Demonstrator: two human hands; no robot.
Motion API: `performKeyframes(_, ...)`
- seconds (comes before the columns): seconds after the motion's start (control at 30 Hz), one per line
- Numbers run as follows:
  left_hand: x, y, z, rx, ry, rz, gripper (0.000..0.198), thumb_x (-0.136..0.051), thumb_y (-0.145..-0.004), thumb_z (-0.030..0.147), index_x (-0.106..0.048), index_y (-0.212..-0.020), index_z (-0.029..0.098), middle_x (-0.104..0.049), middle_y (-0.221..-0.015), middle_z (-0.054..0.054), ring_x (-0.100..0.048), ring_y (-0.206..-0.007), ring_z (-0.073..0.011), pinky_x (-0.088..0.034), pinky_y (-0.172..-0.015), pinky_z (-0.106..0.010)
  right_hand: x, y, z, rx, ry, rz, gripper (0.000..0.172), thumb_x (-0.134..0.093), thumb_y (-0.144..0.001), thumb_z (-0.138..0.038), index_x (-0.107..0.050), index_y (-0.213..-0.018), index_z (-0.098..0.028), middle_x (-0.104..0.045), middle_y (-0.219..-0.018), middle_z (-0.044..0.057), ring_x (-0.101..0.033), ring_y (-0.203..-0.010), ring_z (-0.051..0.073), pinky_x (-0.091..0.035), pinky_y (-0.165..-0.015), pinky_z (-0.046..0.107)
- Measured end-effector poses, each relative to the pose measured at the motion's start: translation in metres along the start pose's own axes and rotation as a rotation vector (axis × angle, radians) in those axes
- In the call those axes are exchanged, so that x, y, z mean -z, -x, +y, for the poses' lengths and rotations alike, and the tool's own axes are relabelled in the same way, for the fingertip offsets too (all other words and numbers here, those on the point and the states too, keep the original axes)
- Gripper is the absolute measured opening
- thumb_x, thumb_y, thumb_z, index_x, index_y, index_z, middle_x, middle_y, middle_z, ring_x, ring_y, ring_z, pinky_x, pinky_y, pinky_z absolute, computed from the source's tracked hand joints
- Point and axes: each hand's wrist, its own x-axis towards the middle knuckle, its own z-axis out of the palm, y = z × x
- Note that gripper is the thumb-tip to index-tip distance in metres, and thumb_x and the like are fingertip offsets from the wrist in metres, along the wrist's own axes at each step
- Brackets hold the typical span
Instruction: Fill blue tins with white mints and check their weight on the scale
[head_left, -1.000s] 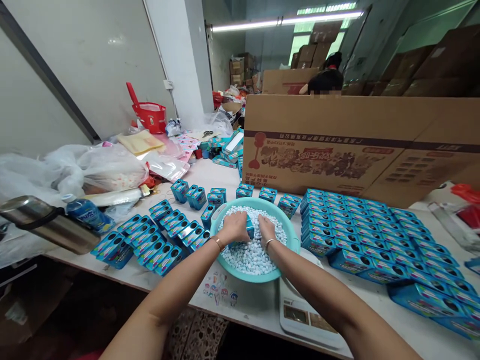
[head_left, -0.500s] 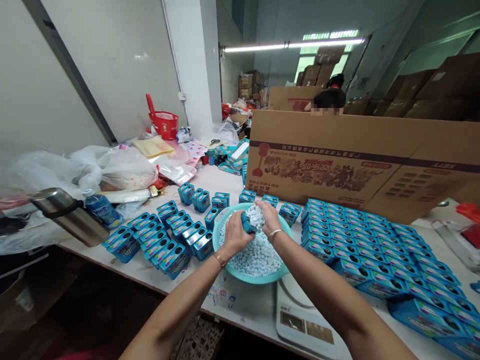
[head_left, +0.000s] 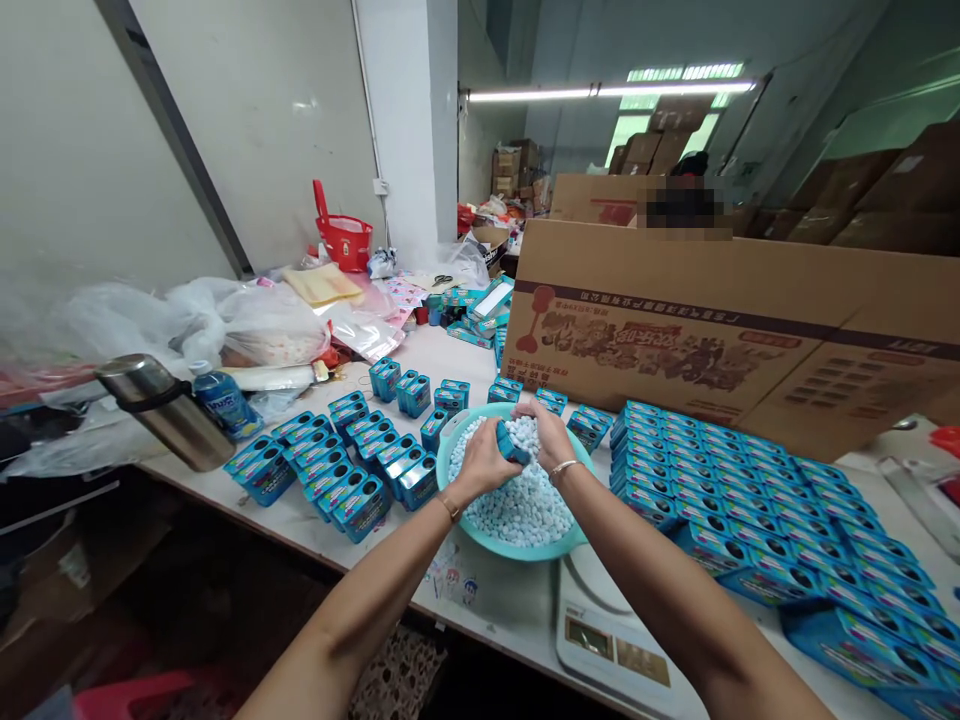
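Observation:
A turquoise bowl (head_left: 517,553) full of pale blue and white pellets (head_left: 514,515) stands in front of me. Above it, my left hand (head_left: 480,462) grips a small blue box (head_left: 511,443), tilted toward the right hand. My right hand (head_left: 551,437) is cupped round a heap of pellets, close against the box's end. Whether any pellets are inside the box is hidden from me. Similar blue boxes (head_left: 360,508) with dark round spots stand in rows left of the bowl, and a large block of them (head_left: 720,480) is on the right.
A white scale (head_left: 611,640) lies by the bowl's front right side. Behind stands a large cardboard box (head_left: 637,340), with a person partly visible beyond. At left are a steel flask (head_left: 169,410), a blue bottle (head_left: 225,400), plastic bags (head_left: 255,325) and a red basket (head_left: 346,240).
The view has swung slightly left, so everything sits farther right in the picture. Both hands stay together over the bowl, with the box and pellets still held.

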Motion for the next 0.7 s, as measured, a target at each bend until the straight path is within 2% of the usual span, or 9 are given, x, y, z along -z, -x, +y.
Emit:
performKeyframes(0.13, -0.001, -0.002, 0.001, -0.001, -0.018, -0.039, 0.067, -0.079, -0.056, 0.021, -0.05, -0.117, 0.018, -0.061, -0.113, -0.007, -0.06, -0.11, -0.0285, -0.047, -0.096, -0.041, 0.004, 0.001, 0.0, -0.041, 0.027, -0.019, 0.037, -0.057, -0.08, -0.052, -0.066, -0.063, -0.02, -0.072, -0.064, 0.008, -0.07, -0.07, 0.024, -0.056, -0.073, 0.036)
performKeyframes(0.33, -0.007, -0.001, 0.003, -0.051, -0.11, -0.063, 0.064, -0.079, -0.057, 0.021, -0.05, -0.114, 0.019, -0.061, -0.115, -0.008, -0.058, -0.113, -0.0303, -0.047, -0.097, -0.043, 0.008, 0.003, 0.0, -0.045, 0.072, -0.028, 0.041, -0.051, -0.085, -0.053, -0.067, -0.065, -0.021, -0.074, -0.069, 0.009, -0.072, -0.077, 0.025, -0.055, -0.08, 0.037)
performKeyframes(0.47, -0.006, -0.003, 0.006, -0.024, -0.143, -0.086, 0.063, -0.078, -0.058, 0.023, -0.05, -0.114, 0.02, -0.061, -0.116, -0.009, -0.058, -0.114, -0.0308, -0.047, -0.097, -0.043, 0.008, 0.0, 0.001, -0.044, 0.101, -0.033, 0.042, -0.052, -0.085, -0.053, -0.069, -0.065, -0.02, -0.074, -0.071, 0.01, -0.071, -0.081, 0.025, -0.054, -0.083, 0.038)
performKeyframes(0.7, -0.001, -0.009, 0.012, 0.009, -0.077, -0.108, 0.061, -0.077, -0.057, 0.021, -0.052, -0.112, 0.019, -0.063, -0.111, -0.008, -0.061, -0.108, -0.0293, -0.049, -0.092, -0.039, 0.009, 0.003, 0.001, 0.102, 0.296, -0.102, 0.041, -0.062, -0.076, -0.061, -0.073, -0.069, -0.021, -0.077, -0.088, 0.008, -0.069, -0.095, 0.027, -0.049, -0.093, 0.039)
